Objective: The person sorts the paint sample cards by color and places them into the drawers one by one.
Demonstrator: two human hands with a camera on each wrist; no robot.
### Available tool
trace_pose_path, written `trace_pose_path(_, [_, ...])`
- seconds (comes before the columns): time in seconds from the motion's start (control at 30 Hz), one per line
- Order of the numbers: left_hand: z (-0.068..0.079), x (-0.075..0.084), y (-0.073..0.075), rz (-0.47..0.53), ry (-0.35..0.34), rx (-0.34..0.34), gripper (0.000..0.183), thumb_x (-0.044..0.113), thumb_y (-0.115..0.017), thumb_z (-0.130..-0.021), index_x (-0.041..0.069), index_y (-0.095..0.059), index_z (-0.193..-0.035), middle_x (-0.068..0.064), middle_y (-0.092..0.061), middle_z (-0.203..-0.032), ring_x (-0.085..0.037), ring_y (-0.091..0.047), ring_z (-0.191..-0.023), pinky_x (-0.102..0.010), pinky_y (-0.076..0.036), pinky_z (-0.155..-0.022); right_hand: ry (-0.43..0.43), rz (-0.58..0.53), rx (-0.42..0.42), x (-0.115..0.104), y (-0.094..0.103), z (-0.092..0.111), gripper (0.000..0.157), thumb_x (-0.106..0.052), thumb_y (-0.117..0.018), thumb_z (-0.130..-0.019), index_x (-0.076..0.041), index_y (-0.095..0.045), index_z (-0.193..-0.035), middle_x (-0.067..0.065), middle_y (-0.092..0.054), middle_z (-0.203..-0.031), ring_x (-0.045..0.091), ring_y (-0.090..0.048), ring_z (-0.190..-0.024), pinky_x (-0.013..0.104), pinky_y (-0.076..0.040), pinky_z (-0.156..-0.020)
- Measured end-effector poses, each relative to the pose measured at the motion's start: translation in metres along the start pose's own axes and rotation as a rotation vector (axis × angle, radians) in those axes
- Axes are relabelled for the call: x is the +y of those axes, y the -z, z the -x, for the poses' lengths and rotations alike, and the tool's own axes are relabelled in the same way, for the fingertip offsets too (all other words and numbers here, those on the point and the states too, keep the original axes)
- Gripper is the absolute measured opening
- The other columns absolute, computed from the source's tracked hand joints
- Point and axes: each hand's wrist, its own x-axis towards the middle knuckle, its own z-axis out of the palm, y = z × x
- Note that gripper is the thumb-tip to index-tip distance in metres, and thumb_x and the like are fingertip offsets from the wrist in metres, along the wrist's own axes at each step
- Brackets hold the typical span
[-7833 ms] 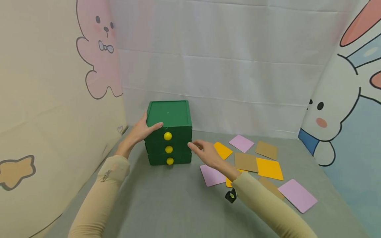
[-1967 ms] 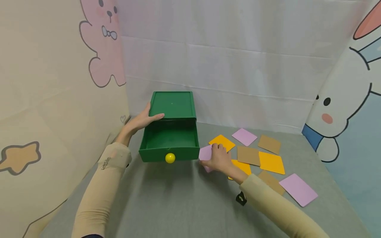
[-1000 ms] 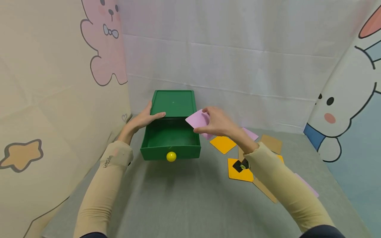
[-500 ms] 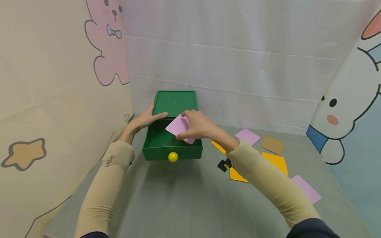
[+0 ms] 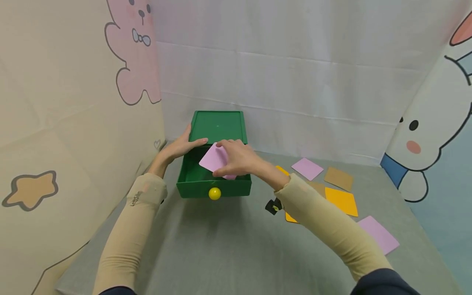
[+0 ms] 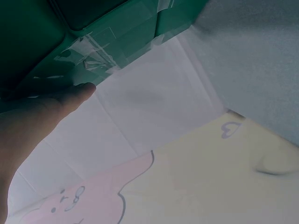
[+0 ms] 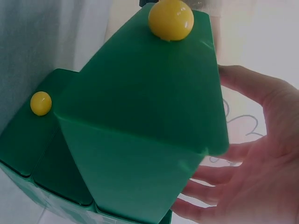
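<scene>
A green cabinet of small drawers stands on the table, its top drawer pulled out toward me with a yellow knob on the front. My right hand pinches a lilac card between thumb and fingers, tilted over that drawer. In the right wrist view, the pulled-out drawer hides the card, with my right hand beside it. My left hand lies against the cabinet's left side, fingers extended, thumb along the top's front edge. The left wrist view shows that hand against the cabinet's side.
To the right lie lilac, brown and orange cards, with another lilac card nearer; my right forearm covers some. Behind the cabinet hangs a white cloth. A patterned cloth rises at the left.
The top drawer, shut at first, has come out. My right hand has picked the lilac card off the table and carried it left over the drawer. My left hand has stayed on the cabinet.
</scene>
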Motion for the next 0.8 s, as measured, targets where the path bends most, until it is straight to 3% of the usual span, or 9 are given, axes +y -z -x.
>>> trace_pose_path(0.13, [-0.001, -0.002, 0.001, 0.029, -0.016, 0.002, 0.097, 0.039, -0.053, -0.096, 0.015, 0.021, -0.153, -0.014, 0.009, -0.163, -0.035, -0.004, -0.15, -0.061, -0.012, -0.118, -0.002, -0.099, 0.036, 0.012, 0.002, 0.004, 0.077, -0.045, -0.074, -0.08, -0.008, -0.047, -0.141, 0.01, -0.052, -0.142, 0.03, -0.049, -0.127, 0.045, -0.044, -0.104])
trace_pose_path(0.23, [0.0, -0.002, 0.001, 0.036, -0.021, 0.003, 0.097, 0.038, -0.054, -0.096, 0.015, 0.021, -0.153, -0.013, 0.01, -0.163, -0.034, -0.003, -0.15, -0.06, -0.012, -0.119, -0.054, -0.217, 0.168, 0.037, 0.002, 0.008, 0.066, -0.043, -0.07, -0.084, -0.004, -0.052, -0.134, 0.014, -0.056, -0.136, 0.033, -0.053, -0.123, 0.045, -0.046, -0.102])
trace_pose_path(0.37, [0.003, -0.001, 0.002, 0.015, -0.015, 0.007, 0.097, 0.038, -0.052, -0.097, 0.014, 0.023, -0.152, -0.012, 0.014, -0.163, -0.033, 0.002, -0.151, -0.06, -0.01, -0.119, -0.138, -0.316, 0.413, 0.096, -0.004, 0.013, 0.051, -0.038, -0.065, -0.089, 0.0, -0.058, -0.123, 0.019, -0.062, -0.123, 0.036, -0.058, -0.107, 0.046, -0.05, -0.092])
trace_pose_path(0.47, [0.006, 0.001, 0.003, 0.006, -0.008, 0.012, 0.096, 0.039, -0.052, -0.097, 0.015, 0.023, -0.152, -0.012, 0.014, -0.163, -0.034, 0.001, -0.151, -0.06, -0.01, -0.119, -0.196, -0.271, 0.5, 0.155, -0.013, 0.018, 0.049, -0.034, -0.063, -0.091, 0.002, -0.057, -0.124, 0.023, -0.062, -0.122, 0.039, -0.058, -0.108, 0.049, -0.049, -0.094])
trace_pose_path(0.63, [0.011, 0.003, 0.003, 0.006, 0.007, 0.01, 0.096, 0.04, -0.052, -0.097, 0.015, 0.022, -0.153, -0.012, 0.012, -0.163, -0.034, -0.002, -0.15, -0.06, -0.011, -0.119, -0.312, -0.15, 0.447, 0.244, -0.035, 0.042, 0.059, -0.028, -0.063, -0.091, 0.009, -0.047, -0.134, 0.032, -0.048, -0.137, 0.047, -0.043, -0.128, 0.057, -0.034, -0.109])
trace_pose_path(0.8, [0.018, 0.004, 0.005, 0.003, 0.036, 0.012, 0.095, 0.04, -0.051, -0.097, 0.014, 0.022, -0.152, -0.012, 0.013, -0.163, -0.033, 0.0, -0.151, -0.059, -0.009, -0.12, -0.422, -0.184, 0.302, 0.286, -0.054, 0.068, 0.076, -0.032, -0.066, -0.089, 0.012, -0.034, -0.142, 0.036, -0.035, -0.145, 0.051, -0.031, -0.134, 0.062, -0.026, -0.112])
